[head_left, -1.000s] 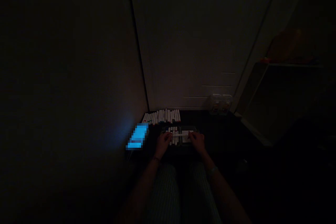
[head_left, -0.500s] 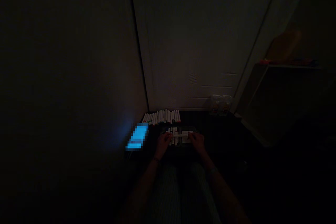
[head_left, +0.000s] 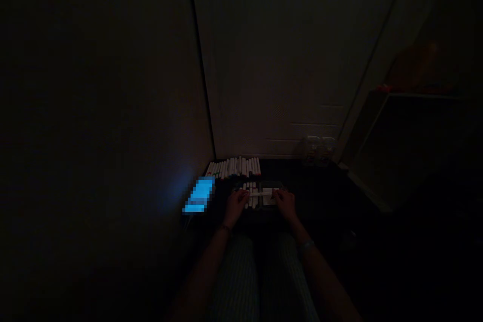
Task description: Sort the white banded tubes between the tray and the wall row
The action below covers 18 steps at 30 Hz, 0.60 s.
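Note:
A white marker (head_left: 261,194) lies level between my two hands. My left hand (head_left: 237,205) pinches its left end, and my right hand (head_left: 285,203) grips its right end. Below the marker is an open clear case (head_left: 271,184). Several white markers (head_left: 250,201) lie side by side in the case's left half, partly covered by my left hand. A pale card or paper (head_left: 268,199) shows in the right half. Dim light blurs the finer details.
Behind the case, a row of white markers (head_left: 234,167) with coloured ends lies along the wall. A glowing phone (head_left: 199,196) is at the left. Two clear containers (head_left: 319,151) stand at the back right. A shelf unit (head_left: 381,110) rises further right.
Both hands keep the marker in nearly the same place over the case. The whole view has shifted slightly and looks a little darker.

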Motion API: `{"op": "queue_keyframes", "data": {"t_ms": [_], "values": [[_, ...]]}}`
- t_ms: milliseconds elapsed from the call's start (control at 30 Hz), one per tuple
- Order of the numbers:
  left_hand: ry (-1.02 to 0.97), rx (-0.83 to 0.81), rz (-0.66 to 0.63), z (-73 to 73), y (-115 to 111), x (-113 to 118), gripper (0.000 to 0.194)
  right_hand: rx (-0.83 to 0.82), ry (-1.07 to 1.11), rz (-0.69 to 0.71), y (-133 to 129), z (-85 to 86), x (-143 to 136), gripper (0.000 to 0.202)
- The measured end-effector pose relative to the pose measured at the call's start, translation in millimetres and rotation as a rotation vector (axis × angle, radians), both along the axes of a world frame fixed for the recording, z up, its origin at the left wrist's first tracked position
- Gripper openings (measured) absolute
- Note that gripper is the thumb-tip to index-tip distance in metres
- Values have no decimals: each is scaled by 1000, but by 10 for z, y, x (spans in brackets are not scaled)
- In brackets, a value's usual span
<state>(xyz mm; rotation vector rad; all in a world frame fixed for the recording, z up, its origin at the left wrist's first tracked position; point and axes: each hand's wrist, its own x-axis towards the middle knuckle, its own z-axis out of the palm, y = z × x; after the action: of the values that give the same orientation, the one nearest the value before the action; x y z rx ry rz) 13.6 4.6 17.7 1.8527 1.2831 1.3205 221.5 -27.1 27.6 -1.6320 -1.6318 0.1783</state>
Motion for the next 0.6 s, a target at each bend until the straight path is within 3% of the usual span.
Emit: {"op": "queue_keyframes", "data": {"t_ms": [600], "values": [[-5,-17,-8,-8,15,5,30,-31,-20,6,-15,26,0,45]]}}
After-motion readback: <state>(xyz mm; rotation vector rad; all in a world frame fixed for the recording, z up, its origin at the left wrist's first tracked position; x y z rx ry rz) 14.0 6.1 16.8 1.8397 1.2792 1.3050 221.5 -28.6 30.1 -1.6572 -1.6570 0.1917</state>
